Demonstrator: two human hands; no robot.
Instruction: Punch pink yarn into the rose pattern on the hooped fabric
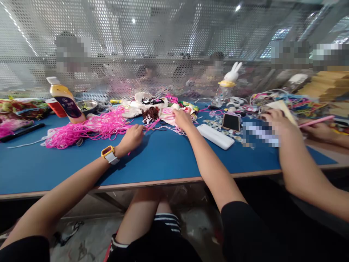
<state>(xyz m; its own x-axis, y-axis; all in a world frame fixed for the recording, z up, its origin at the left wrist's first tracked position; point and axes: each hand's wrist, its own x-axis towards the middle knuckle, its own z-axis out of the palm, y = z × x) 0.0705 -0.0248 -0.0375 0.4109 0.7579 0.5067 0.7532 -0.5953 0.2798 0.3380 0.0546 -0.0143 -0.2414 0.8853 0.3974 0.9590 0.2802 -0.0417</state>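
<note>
Right of the fingers of the left hand [134, 137], narrowed on pink strands [152, 124], lies pink-patterned cloth [165, 115], touched by the right hand [182, 119], finger grip indeterminable.

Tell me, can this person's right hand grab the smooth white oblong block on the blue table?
Probably yes: the white oblong block lies beside the right forearm, and nothing seems to cover it. The right hand would likely need to draw back from the pink-and-white patterned piece.
</note>
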